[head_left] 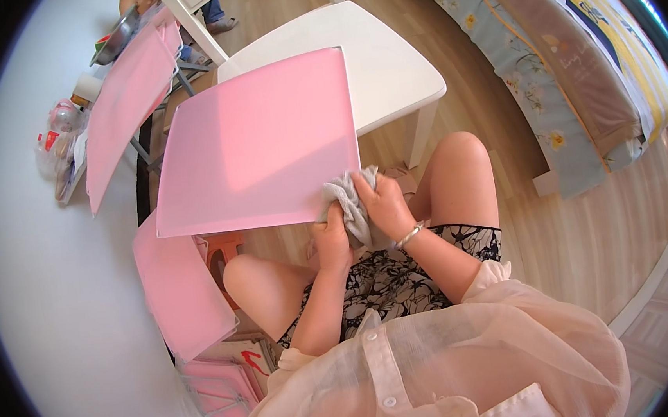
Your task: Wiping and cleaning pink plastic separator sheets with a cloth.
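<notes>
A bunched grey cloth (355, 207) is gripped between my two hands at the near right corner of a flat pink fabric panel (266, 139). My left hand (332, 238) closes on the cloth's left side, thumb up. On its right side my right hand (385, 204) is wrapped round the cloth, close to the panel's edge. The panel has thin white edging and lies partly over the seat of a white chair (385, 55). Light and shade fall across its surface. What bears the panel's near edge is hidden.
More pink panels lean at the left, one farther off (133, 99) and one nearer (183, 291). Folded pink panels (221, 390) stand below. A metal bowl (118, 39) and a plastic bag (55, 152) sit by the wall. A bed (574, 72) is at right; another person's foot (222, 25) shows behind.
</notes>
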The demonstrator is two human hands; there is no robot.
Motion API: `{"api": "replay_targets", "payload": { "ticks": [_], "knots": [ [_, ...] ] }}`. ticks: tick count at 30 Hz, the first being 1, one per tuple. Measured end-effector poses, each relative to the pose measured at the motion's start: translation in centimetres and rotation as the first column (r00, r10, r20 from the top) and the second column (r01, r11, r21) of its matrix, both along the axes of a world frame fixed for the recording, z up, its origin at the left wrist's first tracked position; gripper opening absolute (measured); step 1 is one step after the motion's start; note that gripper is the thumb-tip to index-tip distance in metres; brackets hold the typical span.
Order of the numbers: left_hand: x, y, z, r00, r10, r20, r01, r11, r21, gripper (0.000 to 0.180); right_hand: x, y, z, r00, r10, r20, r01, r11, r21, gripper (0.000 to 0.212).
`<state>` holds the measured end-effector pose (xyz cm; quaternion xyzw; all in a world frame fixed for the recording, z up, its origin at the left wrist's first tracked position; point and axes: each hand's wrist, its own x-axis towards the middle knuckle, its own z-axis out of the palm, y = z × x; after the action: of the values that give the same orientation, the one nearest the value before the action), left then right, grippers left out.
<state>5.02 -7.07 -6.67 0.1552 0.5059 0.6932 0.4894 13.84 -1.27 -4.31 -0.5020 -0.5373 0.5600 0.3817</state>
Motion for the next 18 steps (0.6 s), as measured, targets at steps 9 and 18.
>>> {"api": "replay_targets", "payload": {
  "ticks": [9,18],
  "knots": [
    [-1.5,-1.9,2.4,0.997,-0.069,-0.025,0.069,0.997,-0.022,0.026,-2.2,2.0,0.2,0.951,-0.294,-0.095,0.301,0.951,0.071,0.032],
    [2.8,-4.8,1.8,0.967,0.236,0.095,-0.231,0.971,-0.059,0.031,-3.6,-3.1,-1.0,0.920,-0.364,-0.143,0.379,0.920,0.095,0.034]
  ]
}}
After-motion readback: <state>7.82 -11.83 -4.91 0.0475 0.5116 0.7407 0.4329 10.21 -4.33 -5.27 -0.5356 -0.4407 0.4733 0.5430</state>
